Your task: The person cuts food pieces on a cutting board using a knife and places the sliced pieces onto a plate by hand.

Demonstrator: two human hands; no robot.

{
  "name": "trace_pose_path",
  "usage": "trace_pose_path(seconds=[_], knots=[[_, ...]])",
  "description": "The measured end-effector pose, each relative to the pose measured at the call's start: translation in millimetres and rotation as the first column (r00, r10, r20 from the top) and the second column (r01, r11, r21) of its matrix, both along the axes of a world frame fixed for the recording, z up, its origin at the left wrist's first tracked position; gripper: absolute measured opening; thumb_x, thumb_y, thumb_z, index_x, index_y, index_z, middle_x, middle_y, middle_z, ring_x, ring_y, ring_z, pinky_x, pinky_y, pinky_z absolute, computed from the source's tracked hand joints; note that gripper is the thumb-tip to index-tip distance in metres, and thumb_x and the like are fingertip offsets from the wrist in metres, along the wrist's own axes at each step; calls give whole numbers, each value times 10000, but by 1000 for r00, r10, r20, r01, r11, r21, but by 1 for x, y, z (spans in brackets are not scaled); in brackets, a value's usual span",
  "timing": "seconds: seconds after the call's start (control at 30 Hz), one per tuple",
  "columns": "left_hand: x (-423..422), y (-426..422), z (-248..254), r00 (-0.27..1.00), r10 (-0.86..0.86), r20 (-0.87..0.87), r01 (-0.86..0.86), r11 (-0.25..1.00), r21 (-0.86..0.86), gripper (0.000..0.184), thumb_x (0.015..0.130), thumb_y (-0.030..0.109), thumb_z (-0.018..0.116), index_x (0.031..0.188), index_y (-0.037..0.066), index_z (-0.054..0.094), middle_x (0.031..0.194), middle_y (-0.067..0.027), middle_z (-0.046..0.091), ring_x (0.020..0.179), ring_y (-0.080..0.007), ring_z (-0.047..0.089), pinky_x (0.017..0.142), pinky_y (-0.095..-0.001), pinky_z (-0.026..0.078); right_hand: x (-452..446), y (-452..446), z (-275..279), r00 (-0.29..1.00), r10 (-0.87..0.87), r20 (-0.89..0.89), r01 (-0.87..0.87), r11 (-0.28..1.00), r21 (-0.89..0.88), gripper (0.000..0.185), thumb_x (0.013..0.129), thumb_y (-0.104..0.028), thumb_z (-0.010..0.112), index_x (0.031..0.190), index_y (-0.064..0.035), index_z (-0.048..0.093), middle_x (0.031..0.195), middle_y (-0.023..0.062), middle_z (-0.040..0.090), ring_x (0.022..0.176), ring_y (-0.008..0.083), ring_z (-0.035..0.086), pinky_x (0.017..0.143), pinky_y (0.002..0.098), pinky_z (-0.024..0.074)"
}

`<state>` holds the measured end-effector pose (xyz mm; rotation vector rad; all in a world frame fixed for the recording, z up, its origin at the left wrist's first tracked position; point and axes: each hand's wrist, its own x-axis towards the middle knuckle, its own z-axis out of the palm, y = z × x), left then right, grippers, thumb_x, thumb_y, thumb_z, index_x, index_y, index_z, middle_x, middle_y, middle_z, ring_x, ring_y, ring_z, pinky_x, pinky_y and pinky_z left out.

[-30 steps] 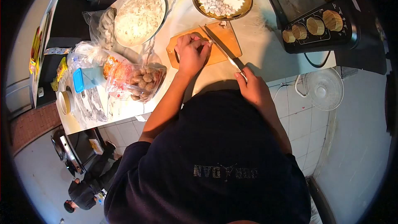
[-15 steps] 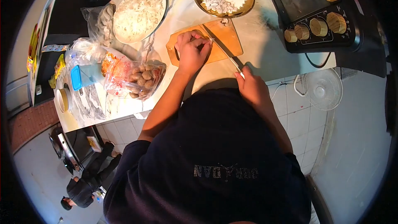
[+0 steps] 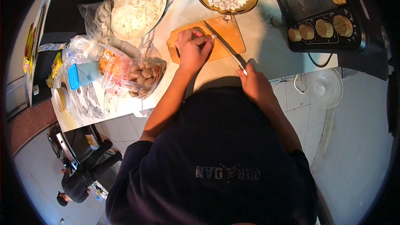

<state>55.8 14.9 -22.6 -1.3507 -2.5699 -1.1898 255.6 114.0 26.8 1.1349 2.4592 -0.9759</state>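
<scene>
My left hand (image 3: 194, 51) is closed over the wooden cutting board (image 3: 227, 37), its fingertips pressed on something small that they mostly hide. At those fingertips lies a knife (image 3: 228, 51), its blade slanting across the board. Its white handle is gripped by my right hand (image 3: 256, 84) near the counter's front edge. Beyond the board stands a dark-rimmed plate (image 3: 252, 5) with small pale chopped pieces on it. A tiny scrap (image 3: 227, 18) rests at the board's far edge.
Left of the board are a white bowl (image 3: 166, 6) heaped with pale shreds, a plastic bag of meatballs (image 3: 143, 77) and a blue-lidded container (image 3: 73, 77). A black appliance with wooden knobs (image 3: 324, 28) stands right. A fan (image 3: 321, 87) and another person (image 3: 79, 183) are below.
My right hand has shifted slightly to the right with the knife. My left hand keeps its place on the board. The other person in the background has changed posture.
</scene>
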Motion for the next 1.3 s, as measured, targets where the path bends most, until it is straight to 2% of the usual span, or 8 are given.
trace_pose_path(seconds=[0.3,0.37,0.6,0.73,0.9,1.03,1.3], knots=[[1,-1,-1,1000,13,-26,-14,1000,-17,124,736,202,803,856,177,785,977,-20,590,1016,-259,495,902,-410,349,-3,2,-2,998,14,54,-13,1000,-16,395,1000,-382,502,1067,5,471,869,320,654,860,503,638,768,576,502],[1,0,0,1000,15,-13,-15,1000,-2,83,735,182,780,816,161,771,998,-12,581,1032,-263,469,878,-419,334,-2,3,-1,998,22,62,-22,1000,-11,393,1001,-381,498,1062,6,469,875,324,651,865,505,635,769,579,498],[-4,-4,-1,998,62,-20,-62,998,-19,114,724,202,790,825,153,767,1005,-23,580,1037,-272,466,882,-427,334,4,-3,5,998,-13,-55,9,997,-75,358,1012,-376,464,1054,-21,475,806,326,637,822,535,611,730,605,478],[-5,-2,4,1000,22,5,-22,999,-41,166,720,250,804,847,154,758,1012,-34,574,1043,-279,460,886,-431,332,4,-3,9,991,-52,-121,46,997,-57,342,1013,-375,461,1056,-37,479,806,325,638,821,542,609,711,611,477],[-3,6,3,1000,19,-9,-19,999,-48,209,717,302,811,852,156,749,1006,-40,571,1043,-287,456,881,-431,330,8,7,14,985,-144,-97,143,990,-19,345,1020,-387,442,1079,-49,482,832,315,647,841,536,611,720,609,476],[4,13,4,993,84,-79,-93,989,-115,196,745,309,795,862,157,755,1009,-41,582,1044,-285,462,869,-444,328,16,12,8,973,-198,-122,193,980,-46,356,1024,-399,426,1085,-53,483,859,305,655,864,529,613,741,607,474],[7,16,2,989,83,-118,-96,989,-114,151,766,294,777,875,189,770,1024,-22,589,1057,-277,467,865,-441,333,28,6,-3,969,-198,-146,197,980,-21,350,1018,-399,441,1075,-57,484,855,300,658,847,529,616,727,606,476]])
